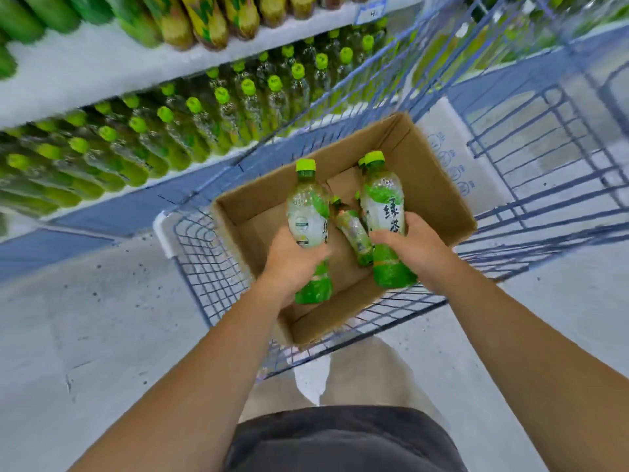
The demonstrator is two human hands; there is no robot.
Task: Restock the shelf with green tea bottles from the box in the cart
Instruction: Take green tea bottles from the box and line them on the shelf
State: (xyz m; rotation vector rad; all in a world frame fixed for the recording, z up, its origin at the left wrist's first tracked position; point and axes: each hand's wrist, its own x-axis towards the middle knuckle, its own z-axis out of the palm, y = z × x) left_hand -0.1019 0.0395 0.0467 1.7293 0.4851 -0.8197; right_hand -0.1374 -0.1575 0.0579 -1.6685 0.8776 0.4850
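1. Store aisle, pale floor: shelf (pixel 85 73) on the left is packed w/ green-capped stock (pixel 190 131). A wire cart (pixel 204 260) stands beside it w/ the box (pixel 432 185) inside.
2. L hand (pixel 292 260): grip curled round the lower body of 1 bottle (pixel 308 209), held upright over the box.
3. R hand (pixel 413 247): grip wrapped round the middle of a 2nd bottle (pixel 383 199). Another cap shows just behind it; can't tell if that one is held too.
4. 1 loose bottle (pixel 354 233) lies tilted in the box between the hands.
5. Step, prob.: lift both out & carry to the shelf. To do it well, raise straight up past the box wall & cart rim, caps up, firm mid-body hold. Then seat 1 at a time in a front gap, labels out.
6. Writing: 2nd bottle's label reads "绿茶". The other shows a round seal, too blurred to read. Shelf tag (pixel 371 11) & blue icons on the white carton (pixel 456 158) beside the box: unreadable.
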